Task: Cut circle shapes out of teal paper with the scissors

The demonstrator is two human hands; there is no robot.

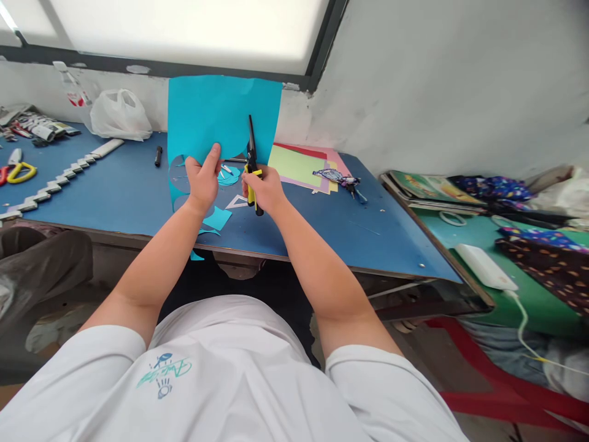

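A person in a white shirt holds a blue sheet [216,110] upright in the upper centre of the frame, above the worktop [322,227]. The fingers of the left hand [202,181] are grasping the sheet near its lower edge, with the thumb laid up over the near face. The right hand [267,190], just right of centre, has its fingers wrapped around the yellow and black handles of the scissors [251,153], whose dark blade points upward in front of the sheet's lower right part. Curved cut-outs run along the sheet's lower left, where a narrow strip hangs down beside the left wrist. Below the hands, at the centre of the frame, a blue offcut [218,218] lies near a white set square [238,202]. Right of the right hand, coloured papers [294,169] are spread one over another at the back of the worktop. In the left part of the frame, a black marker [158,156], a white plastic bag [120,116] and a folded chain [69,175] lie well apart from the hands. At the far right, a white power strip [485,267] rests on a green table [442,230].
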